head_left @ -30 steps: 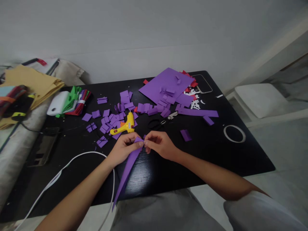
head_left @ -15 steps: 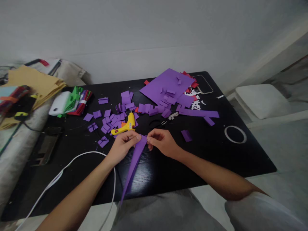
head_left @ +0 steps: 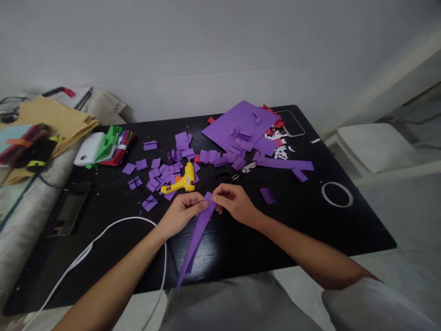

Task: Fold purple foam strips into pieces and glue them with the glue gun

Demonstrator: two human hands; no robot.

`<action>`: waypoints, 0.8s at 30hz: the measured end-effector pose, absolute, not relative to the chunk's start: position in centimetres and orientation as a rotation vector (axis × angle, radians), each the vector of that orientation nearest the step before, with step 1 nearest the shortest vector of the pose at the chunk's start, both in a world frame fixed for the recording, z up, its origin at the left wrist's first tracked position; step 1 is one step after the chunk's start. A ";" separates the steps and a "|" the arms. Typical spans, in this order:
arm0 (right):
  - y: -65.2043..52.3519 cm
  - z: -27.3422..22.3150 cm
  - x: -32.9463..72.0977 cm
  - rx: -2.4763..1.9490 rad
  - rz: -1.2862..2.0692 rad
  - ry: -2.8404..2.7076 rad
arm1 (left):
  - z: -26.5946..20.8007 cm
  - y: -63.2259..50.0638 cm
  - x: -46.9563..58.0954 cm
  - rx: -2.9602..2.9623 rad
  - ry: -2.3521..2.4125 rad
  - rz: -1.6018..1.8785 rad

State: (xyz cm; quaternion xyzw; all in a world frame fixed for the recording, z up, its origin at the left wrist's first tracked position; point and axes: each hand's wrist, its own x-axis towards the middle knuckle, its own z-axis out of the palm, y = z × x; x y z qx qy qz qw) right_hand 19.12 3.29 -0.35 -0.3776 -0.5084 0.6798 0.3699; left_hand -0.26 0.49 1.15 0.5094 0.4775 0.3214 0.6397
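Note:
A long purple paper strip (head_left: 197,232) hangs from between my two hands, its far end narrowing down past the table's front edge. My left hand (head_left: 184,210) pinches the strip's upper left side with the thumb on top. On the upper right side, my right hand (head_left: 234,202) grips it between thumb and fingers. Just beyond my left hand lies a yellow glue gun (head_left: 181,182), on its side among small folded purple paper pieces (head_left: 158,174). Black-handled scissors (head_left: 246,168) rest past my right hand.
A large purple sheet (head_left: 237,122) lies at the back over red and white scraps. One purple strip (head_left: 285,163) and a tape ring (head_left: 336,194) are at right. Bundled coloured material (head_left: 113,145) sits at left. A white cable (head_left: 110,226) loops beside my left arm.
Both hands stay on the paper strip. My right fingers have come in onto its upper corner, closer to my left hand, and the strip has shifted slightly right.

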 end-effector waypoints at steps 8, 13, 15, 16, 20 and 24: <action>6.8 1.6 22.7 -1.072 1.445 -1.093 | 1.6 1.9 -3.6 1.054 1.039 0.639; 7.2 1.5 23.7 -1.015 1.444 -1.014 | 2.8 3.4 -5.6 0.996 1.223 0.994; 7.0 1.3 24.0 -0.952 1.597 -1.119 | 3.1 3.7 -5.8 0.918 1.249 1.192; 6.9 1.3 24.1 -0.918 1.718 -1.215 | 3.2 3.7 -5.8 0.887 1.243 1.266; 6.1 1.8 23.9 -0.718 2.262 -1.667 | 3.0 3.4 -5.1 0.871 1.192 1.297; 4.8 1.5 21.7 -0.762 2.100 -1.499 | 2.6 2.4 -3.4 0.989 1.130 1.038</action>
